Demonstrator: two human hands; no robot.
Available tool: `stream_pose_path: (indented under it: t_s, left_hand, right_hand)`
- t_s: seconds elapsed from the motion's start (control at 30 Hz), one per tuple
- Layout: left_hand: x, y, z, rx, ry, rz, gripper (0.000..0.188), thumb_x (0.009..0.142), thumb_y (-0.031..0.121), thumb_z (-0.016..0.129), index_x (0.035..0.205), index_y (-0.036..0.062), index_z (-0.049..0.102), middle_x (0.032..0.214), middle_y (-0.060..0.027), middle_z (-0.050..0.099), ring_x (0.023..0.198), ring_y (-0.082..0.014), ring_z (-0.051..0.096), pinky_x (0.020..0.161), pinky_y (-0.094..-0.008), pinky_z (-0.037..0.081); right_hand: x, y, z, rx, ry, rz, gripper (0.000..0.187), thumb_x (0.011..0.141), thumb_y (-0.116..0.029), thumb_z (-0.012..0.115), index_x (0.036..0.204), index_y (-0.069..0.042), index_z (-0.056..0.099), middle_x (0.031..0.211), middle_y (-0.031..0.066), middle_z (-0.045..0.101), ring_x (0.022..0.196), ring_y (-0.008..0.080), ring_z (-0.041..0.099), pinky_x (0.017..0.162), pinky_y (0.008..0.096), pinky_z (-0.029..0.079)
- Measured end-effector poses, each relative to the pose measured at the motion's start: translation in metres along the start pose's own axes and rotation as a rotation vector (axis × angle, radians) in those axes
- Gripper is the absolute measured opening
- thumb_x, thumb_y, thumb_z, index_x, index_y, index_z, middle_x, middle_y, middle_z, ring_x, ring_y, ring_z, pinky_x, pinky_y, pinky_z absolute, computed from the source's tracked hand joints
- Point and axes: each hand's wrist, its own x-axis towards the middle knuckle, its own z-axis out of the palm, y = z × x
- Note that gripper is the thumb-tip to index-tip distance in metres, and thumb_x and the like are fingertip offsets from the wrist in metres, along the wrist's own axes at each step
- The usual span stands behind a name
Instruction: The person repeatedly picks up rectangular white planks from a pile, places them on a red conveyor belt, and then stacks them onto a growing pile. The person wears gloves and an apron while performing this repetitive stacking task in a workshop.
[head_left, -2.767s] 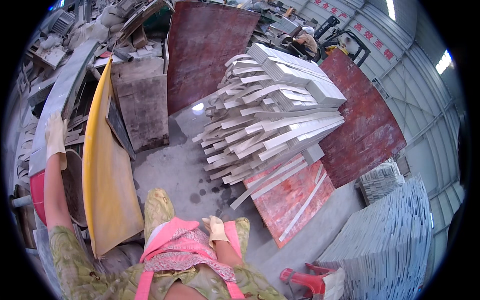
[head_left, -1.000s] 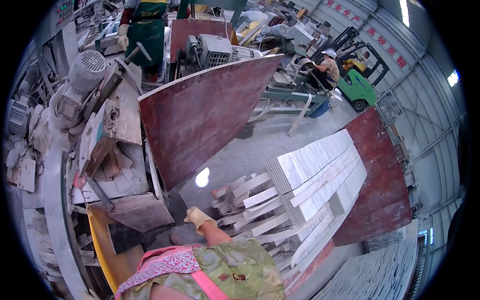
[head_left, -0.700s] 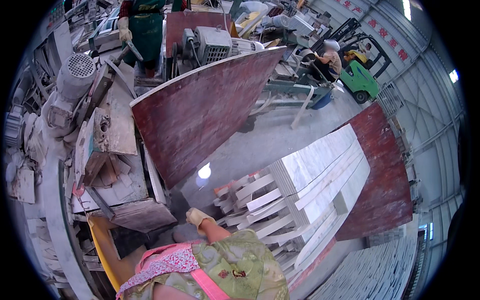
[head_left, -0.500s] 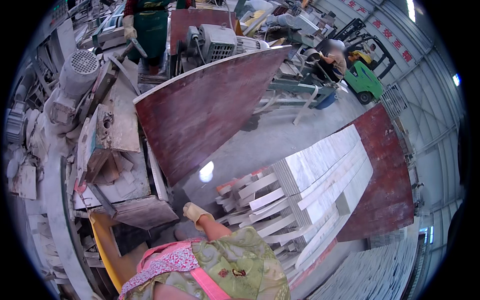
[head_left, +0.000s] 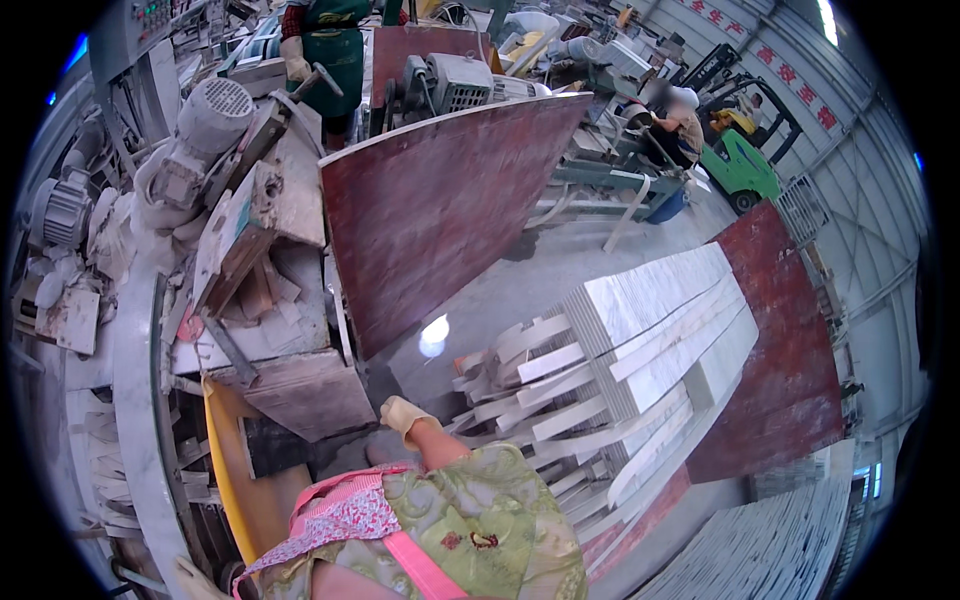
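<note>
My right hand (head_left: 404, 416), in a cream work glove, hangs in front of my body with its fingers curled in. Nothing shows in it, and it is apart from the pale stone strips (head_left: 550, 390) stacked just to its right. At the lower left edge, a bit of my gloved left hand (head_left: 197, 580) shows beside a long pale strip of the machine bed (head_left: 140, 400); its fingers are mostly cut off. A green patterned garment with pink straps covers my front. Ahead stands a large reddish-brown board (head_left: 450, 210), tilted on edge.
A dusty machine with a motor (head_left: 215, 105) fills the left, above a yellow panel (head_left: 230, 480). White slabs (head_left: 660, 310) lean at right before another red board (head_left: 780, 350). A co-worker in a green apron (head_left: 332, 60), a seated person (head_left: 682, 130) and a green forklift (head_left: 740, 165) are farther off.
The view has swung left, so most of the scene sits farther right in it. Part of my left glove has come into view at the lower left. My right hand stays curled.
</note>
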Motion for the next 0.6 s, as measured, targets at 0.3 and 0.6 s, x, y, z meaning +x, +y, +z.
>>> stream_pose_path:
  t_s: [0.3,0.6]
  left_hand:
    - [-0.014,-0.139,0.073,0.113,0.175,-0.266,0.033,0.093,0.031,0.058,0.115,0.0068,0.06,0.09,-0.0229,0.061,0.081,-0.0349,0.062,0.066,-0.044,0.052]
    - [-0.061,-0.159,0.064,-0.152,0.121,-0.353,0.04,0.093,0.036,0.057,0.12,0.0069,0.056,0.098,-0.0225,0.057,0.088,-0.0356,0.058,0.072,-0.0439,0.048]
  right_hand:
    - [-0.084,-0.043,0.054,0.246,0.181,-0.045,0.026,0.094,-0.029,0.053,0.091,-0.006,0.066,0.09,0.009,0.072,0.088,0.0289,0.069,0.077,0.0449,0.049]
    - [-0.134,-0.028,0.155,-0.128,0.214,-0.311,0.026,0.097,-0.025,0.043,0.086,-0.017,0.065,0.091,0.0049,0.065,0.093,0.0233,0.064,0.083,0.0372,0.047]
